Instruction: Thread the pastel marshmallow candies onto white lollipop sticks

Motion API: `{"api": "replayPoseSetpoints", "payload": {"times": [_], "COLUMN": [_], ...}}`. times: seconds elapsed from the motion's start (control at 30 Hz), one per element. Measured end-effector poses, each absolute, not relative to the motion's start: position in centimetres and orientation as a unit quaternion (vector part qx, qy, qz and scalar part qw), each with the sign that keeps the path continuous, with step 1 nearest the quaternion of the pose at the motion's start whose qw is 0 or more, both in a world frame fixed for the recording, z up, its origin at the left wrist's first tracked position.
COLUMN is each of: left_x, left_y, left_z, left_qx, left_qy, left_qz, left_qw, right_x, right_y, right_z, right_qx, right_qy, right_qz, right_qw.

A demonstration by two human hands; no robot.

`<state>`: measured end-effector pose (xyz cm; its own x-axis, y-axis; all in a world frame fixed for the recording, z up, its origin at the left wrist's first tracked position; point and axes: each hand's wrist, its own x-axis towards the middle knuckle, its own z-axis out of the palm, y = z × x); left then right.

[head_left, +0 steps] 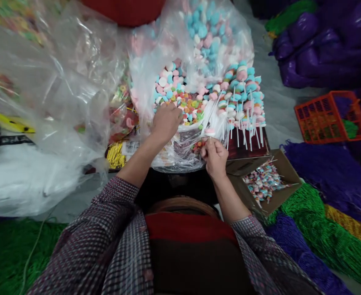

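1. Bench (pixel 237 149): dark reddish-brown, mostly covered, in front of the person.
2. Clear plastic bag (pixel 60 123): big, crumpled, left side.
3. Marshmallow bag (pixel 240 39): translucent, far side of bench, blue, pink and white pieces inside.
4. Cardboard box (pixel 286 194): near right, flaps open, holds wrapped candy sticks (pixel 264 180).
5. Orange crate (pixel 318 116): plastic, tilted, further right.
6. Marshmallow skewers (pixel 243 94): heaped at bench's right, white ends toward person.
7. Loose marshmallows (pixel 163 83) and gummy rings (pixel 191 104): piled on plastic, mid-bench.
8. Left hand (pixel 167 119): fingers bent down onto that pile; can't tell if its grip has a piece.
9. Right hand (pixel 215 157): grip closed, thumb and fingers pinching.
10. White sticks (pixel 210 112): bundle between pile and skewers.
11. Pink-and-white marshmallow (pixel 210 132): at right fingertips, just nearer than the bundle; any stick through it is hidden.
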<state>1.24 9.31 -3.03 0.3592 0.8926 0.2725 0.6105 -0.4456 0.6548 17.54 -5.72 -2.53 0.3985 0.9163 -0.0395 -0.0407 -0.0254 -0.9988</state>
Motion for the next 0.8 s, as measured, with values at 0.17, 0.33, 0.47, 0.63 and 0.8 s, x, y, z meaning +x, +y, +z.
{"api": "replayPoseSetpoints", "payload": {"times": [0.17, 0.33, 0.47, 0.63, 0.8], "left_x": [0.8, 2.1, 3.6, 5.1, 6.4], "left_y": [8.0, 4.7, 2.7, 1.7, 0.6], "left_z": [-0.3, 2.1, 2.2, 1.7, 1.5], "left_qx": [0.656, 0.449, 0.428, 0.448, 0.510], "left_qy": [0.481, 0.417, 0.393, 0.432, 0.410], "left_qz": [0.451, 0.511, 0.511, 0.509, 0.490], "left_qw": [0.367, 0.603, 0.634, 0.595, 0.576], "right_x": [17.7, 17.9, 18.7, 19.6, 20.6], "right_y": [-5.8, -6.7, -7.3, -8.2, -9.1], "right_z": [-1.5, 0.9, 1.3, 1.4, 1.7], "right_qx": [-0.594, -0.580, -0.563, -0.557, -0.560], "right_qy": [-0.403, -0.511, -0.541, -0.527, -0.526], "right_qz": [0.448, 0.467, 0.447, 0.435, 0.436], "right_qw": [0.533, 0.430, 0.436, 0.472, 0.469]}}
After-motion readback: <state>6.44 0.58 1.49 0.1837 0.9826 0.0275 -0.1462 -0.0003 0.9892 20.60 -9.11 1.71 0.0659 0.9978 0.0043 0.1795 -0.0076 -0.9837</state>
